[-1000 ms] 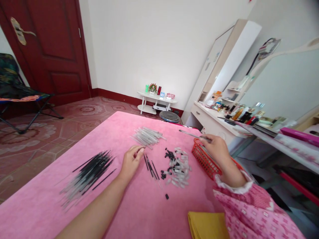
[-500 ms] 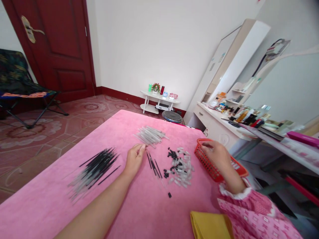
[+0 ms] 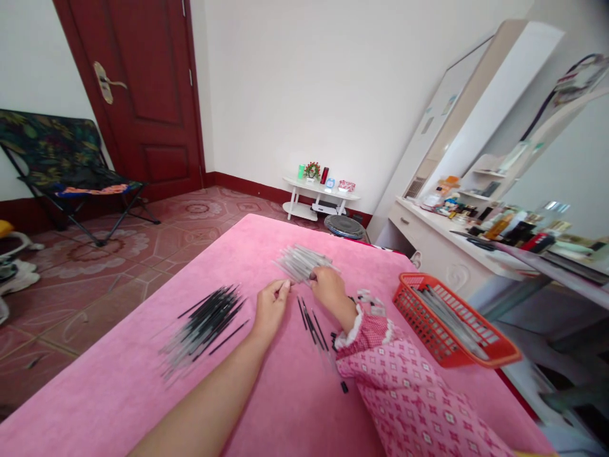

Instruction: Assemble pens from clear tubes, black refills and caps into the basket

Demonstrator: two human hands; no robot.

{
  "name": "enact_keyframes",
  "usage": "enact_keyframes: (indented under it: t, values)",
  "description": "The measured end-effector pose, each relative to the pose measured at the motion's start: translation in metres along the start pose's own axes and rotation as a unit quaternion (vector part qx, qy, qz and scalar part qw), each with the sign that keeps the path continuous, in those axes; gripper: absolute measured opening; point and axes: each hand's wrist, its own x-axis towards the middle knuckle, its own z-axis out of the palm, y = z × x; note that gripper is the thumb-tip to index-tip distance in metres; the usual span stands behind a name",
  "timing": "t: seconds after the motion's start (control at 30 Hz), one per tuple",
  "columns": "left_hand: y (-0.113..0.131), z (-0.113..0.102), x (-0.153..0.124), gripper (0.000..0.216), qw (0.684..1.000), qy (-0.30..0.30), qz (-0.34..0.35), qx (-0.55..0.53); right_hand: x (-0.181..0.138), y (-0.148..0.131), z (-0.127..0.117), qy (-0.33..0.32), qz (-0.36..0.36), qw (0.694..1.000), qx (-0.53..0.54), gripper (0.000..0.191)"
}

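My left hand (image 3: 271, 308) rests over the pink cloth with thumb and forefinger pinched; whatever is between them is too small to make out. Just right of it, my right hand (image 3: 328, 289) is closed at the near edge of a pile of thin whitish sticks (image 3: 304, 260), and a dark bit shows at its fingertips. Below the hands lie several slim black sticks (image 3: 313, 327). Left of my left arm is a larger heap of black sticks with pale ends (image 3: 207, 327). My right sleeve hides most of the small clear and black caps (image 3: 373, 298).
The red plastic basket (image 3: 404, 308) on the right holds long greyish sticks (image 3: 451, 320). One black cap (image 3: 344, 386) lies alone on the pink cloth (image 3: 285, 406). Beyond the table are a dressing table (image 3: 428, 231) with bottles, a low white stand (image 3: 321, 187) and a folding chair (image 3: 52, 149).
My right hand has moved left from the red basket to the whitish sticks, its sleeve now covering most caps. The left hand keeps its pinch. The view has turned, shifting the scene rightward.
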Motion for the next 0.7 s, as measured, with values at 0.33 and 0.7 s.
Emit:
enact_keyframes:
  t: [0.33,0.7]
  values:
    - [-0.006,0.002,0.0,0.031,1.0,-0.012,-0.006,0.017,-0.014,0.0,-0.01,-0.023,0.055,0.997,-0.042,0.022]
    - [0.008,0.006,-0.003,0.026,0.982,-0.079,-0.071,-0.158,-0.064,-0.003,-0.031,-0.027,-0.026,0.998,0.056,0.019]
